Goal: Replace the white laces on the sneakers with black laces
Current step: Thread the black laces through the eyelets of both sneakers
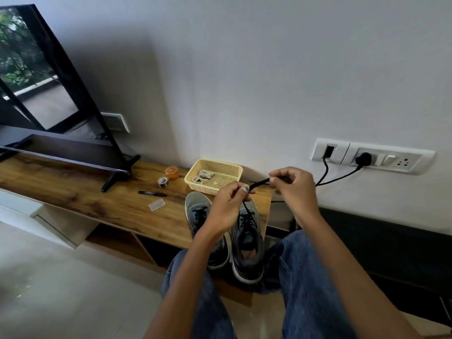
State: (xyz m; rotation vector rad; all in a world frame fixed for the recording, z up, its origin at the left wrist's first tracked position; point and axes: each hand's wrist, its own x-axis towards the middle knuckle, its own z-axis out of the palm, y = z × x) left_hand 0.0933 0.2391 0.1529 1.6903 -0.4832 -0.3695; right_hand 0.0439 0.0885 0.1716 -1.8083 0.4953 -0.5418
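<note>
Both forearms reaching forward from the lower edge, over knees in blue jeans [305, 277], wrists raised above the sneakers. Left hand [226, 206] lifted over the left sneaker [197, 207], back toward the camera, fingers curled, thumb and forefinger pinching the black lace [260, 184]; a green-painted thumbnail showing at the pinch. Right hand [292, 188] slightly higher and to the right, fingers bent inward, fingertips pinching the other end of the same stretch of lace. Lace drawn taut between the two grips, then dropping from the left grip down to the eyelets of the right sneaker [247, 241]. Both grips clenched on the lace, neither released.

Sneakers side by side at the near edge of the wooden desk [73, 192], toes toward the wall, grey uppers, white soles, black lacing visible on both. White laces [204, 176] lying coiled inside the yellow basket [234, 168] just beyond the toes. Left of the basket: an orange lid [171, 172], a small tape roll [163, 182], a black marker [151, 193], a clear plastic piece [156, 205]. A television [49, 81] further left on the desk. On the wall to the right, a socket panel [371, 155] with black cables plugged in.
</note>
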